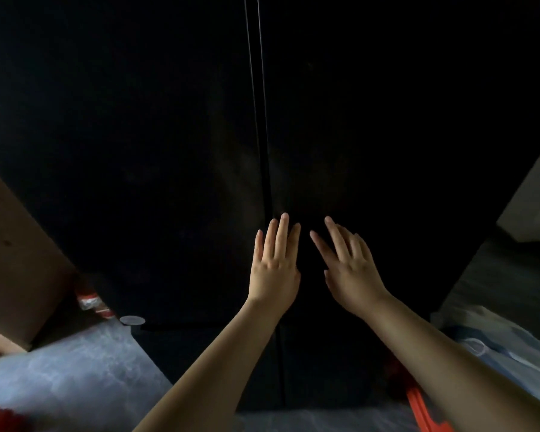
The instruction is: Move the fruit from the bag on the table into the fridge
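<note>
A tall black fridge [169,120] with two doors fills the view; both doors are shut, with a thin vertical seam [264,135] between them. My left hand [275,263] lies flat with fingers extended against the right door, just right of the seam. My right hand [348,266] is beside it, fingers spread, at the same door. Neither hand holds anything. No fruit, bag or table is visible.
A cardboard box [10,260] stands at the left beside the fridge, with red-and-white packaging [91,302] behind it. A clear plastic bag [496,347] lies on the grey floor at the right. An orange object [424,410] sits near the bottom right.
</note>
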